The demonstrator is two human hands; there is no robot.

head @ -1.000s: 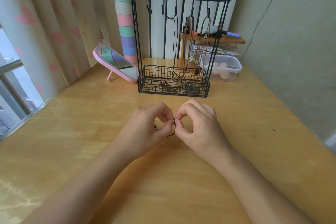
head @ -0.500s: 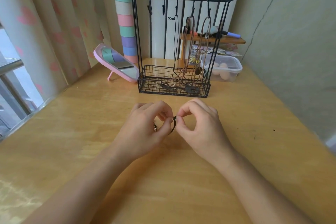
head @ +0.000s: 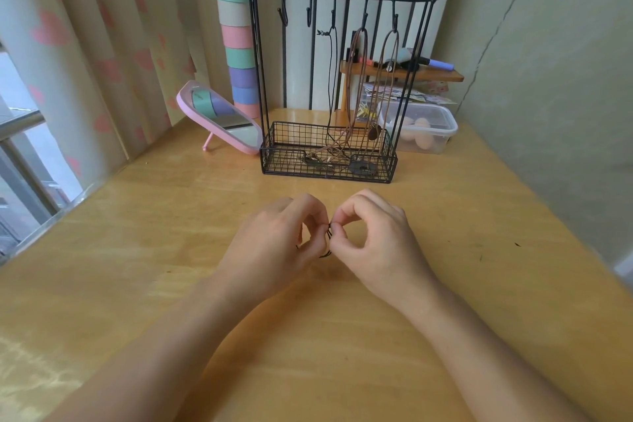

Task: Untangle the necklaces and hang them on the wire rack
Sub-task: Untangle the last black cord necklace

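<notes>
Hands [head: 274,243] [head: 376,243] both pinch black cord [head: 329,237] fingertip to fingertip above table [head: 479,284], well short of rack [head: 329,86]; hard pull could tighten knot

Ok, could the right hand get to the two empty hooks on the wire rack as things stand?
Probably yes. Nothing stands on the table between the right hand and the wire rack, and its two leftmost hooks are free. It does pinch the black cord with the left hand, though.
</notes>
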